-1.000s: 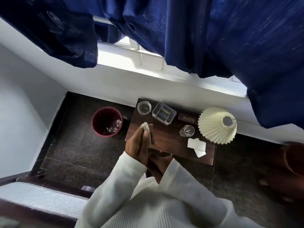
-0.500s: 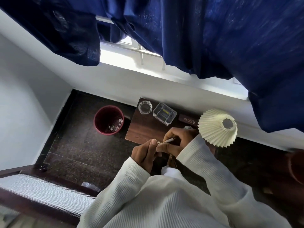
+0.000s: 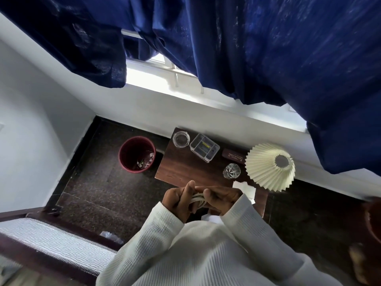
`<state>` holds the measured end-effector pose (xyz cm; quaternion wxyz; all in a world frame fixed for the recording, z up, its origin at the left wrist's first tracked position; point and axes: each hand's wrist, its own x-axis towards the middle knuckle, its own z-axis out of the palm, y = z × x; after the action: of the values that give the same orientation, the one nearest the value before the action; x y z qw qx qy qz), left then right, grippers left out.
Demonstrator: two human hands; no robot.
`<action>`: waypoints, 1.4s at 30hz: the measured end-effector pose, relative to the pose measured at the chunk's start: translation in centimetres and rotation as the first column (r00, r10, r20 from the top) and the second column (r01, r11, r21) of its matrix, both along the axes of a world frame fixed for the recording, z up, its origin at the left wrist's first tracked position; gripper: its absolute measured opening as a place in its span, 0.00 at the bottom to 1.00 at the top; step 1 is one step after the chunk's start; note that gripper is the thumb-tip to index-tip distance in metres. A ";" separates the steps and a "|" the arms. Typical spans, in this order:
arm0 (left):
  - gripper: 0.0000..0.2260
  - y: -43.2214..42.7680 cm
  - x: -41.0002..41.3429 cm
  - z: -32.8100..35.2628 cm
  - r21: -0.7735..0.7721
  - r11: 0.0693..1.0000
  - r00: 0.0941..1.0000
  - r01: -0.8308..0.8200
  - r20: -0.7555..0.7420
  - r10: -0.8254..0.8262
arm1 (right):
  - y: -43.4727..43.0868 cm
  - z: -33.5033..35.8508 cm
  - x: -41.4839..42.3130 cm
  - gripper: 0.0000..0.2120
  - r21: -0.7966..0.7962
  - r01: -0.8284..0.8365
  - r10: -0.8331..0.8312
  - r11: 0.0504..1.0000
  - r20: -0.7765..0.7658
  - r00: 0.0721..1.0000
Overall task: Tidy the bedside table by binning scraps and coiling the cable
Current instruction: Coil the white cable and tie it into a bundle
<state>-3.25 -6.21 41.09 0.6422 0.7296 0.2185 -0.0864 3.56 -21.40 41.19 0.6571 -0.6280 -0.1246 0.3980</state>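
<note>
A white cable (image 3: pixel 198 199) is bunched in several loops between my two hands, over the near edge of the dark wooden bedside table (image 3: pixel 181 168). My left hand (image 3: pixel 179 201) grips the loops from the left, fingers closed around them. My right hand (image 3: pixel 220 198) holds the same bundle from the right. Most of the cable is hidden inside my fingers. White paper (image 3: pixel 245 189) lies on the table just right of my right hand. A dark red bin (image 3: pixel 135 154) with scraps in it stands on the floor left of the table.
On the table stand a glass ashtray (image 3: pixel 181 139), a clear plastic organiser (image 3: pixel 204 147), a brown case (image 3: pixel 233 156), a cut-glass tumbler (image 3: pixel 231 171) and a pleated cream lampshade (image 3: pixel 270 166). Blue curtains (image 3: pixel 226 48) hang above. A bed edge (image 3: pixel 47 244) is lower left; a plastic scrap (image 3: pixel 110 236) lies on the floor.
My right hand came up from under my left, reached toward the lamp side, then drew back left. Both hands now hold the looped cable together near the table's front edge.
</note>
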 end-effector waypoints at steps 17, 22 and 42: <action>0.14 -3.5 0.3 0.0 -0.242 0.846 0.878 -0.476 -0.180 0.443 | -1.7 0.5 -1.1 0.07 -0.105 0.250 -0.231 0.963 0.164 0.959; 0.28 -3.7 1.7 -0.4 -0.288 0.744 0.794 -0.603 -0.302 0.527 | -2.1 0.6 -1.2 0.05 -0.154 0.104 -0.097 0.983 0.051 0.994; 0.23 -4.3 0.2 -2.8 -0.312 0.868 0.921 -0.386 -0.071 0.384 | -2.0 -1.3 -1.3 0.18 -0.203 0.037 -0.045 0.979 -0.033 0.998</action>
<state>-3.06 -10.51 38.24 0.7554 0.5571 0.3448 0.0063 2.31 -23.38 39.93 0.6001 -0.6863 -0.0583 0.4068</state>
